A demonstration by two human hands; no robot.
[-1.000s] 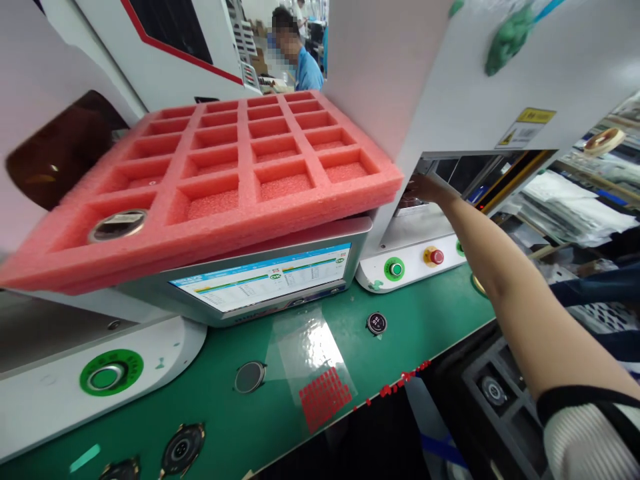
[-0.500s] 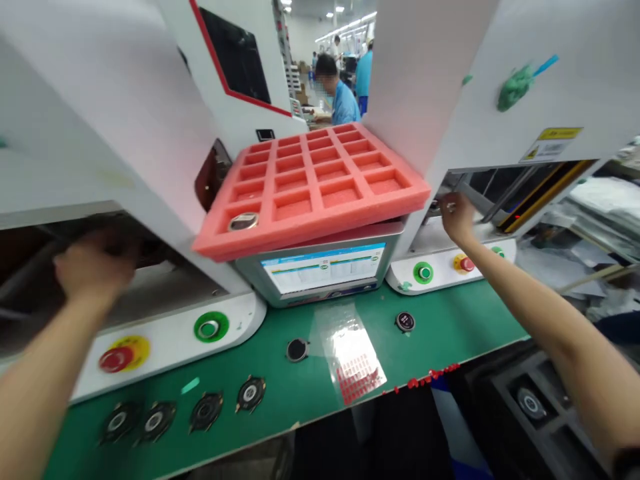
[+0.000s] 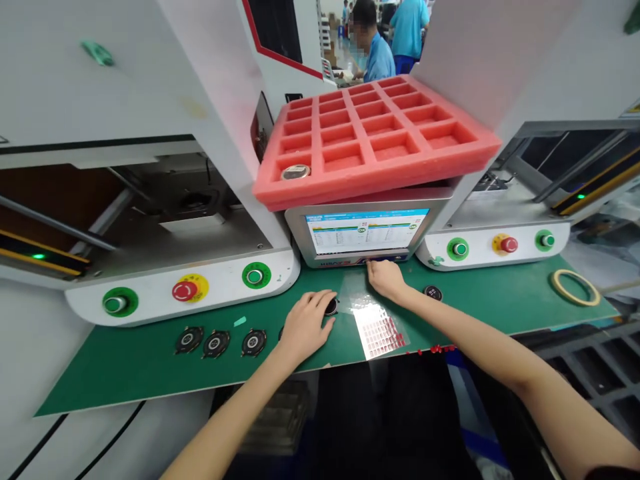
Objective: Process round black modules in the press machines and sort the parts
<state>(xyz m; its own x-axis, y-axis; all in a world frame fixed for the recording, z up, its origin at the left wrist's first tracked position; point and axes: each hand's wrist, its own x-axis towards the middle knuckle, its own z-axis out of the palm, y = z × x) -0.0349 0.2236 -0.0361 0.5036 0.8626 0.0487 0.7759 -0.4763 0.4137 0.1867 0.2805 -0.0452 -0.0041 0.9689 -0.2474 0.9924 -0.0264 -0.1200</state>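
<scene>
My left hand [image 3: 307,323] rests low over the green bench, thumb and fingers around the edge of a small round watch [image 3: 331,306], which it partly covers. My right hand [image 3: 386,280] is closed with curled fingers, a fingertip touching the lower frame of the monitor [image 3: 360,261]. Another round watch [image 3: 433,293] lies by my right wrist. To the left of my left hand are several black watch back parts, such as this back part [image 3: 254,343]; one is mostly hidden behind the hand. A clear sheet with red stickers [image 3: 383,335] lies between my arms.
A pink foam tray [image 3: 370,170] sits on the monitor with one round metal-rimmed piece [image 3: 296,173] in it. Machines with openings flank it, the left opening holding a fixture [image 3: 193,210]. Red stop button [image 3: 185,290], tape roll [image 3: 575,288], people behind.
Both hands have come out of the machine openings: the left to the watch on the bench, the right to the monitor's lower frame. My view has shifted; a machine light went from red to green.
</scene>
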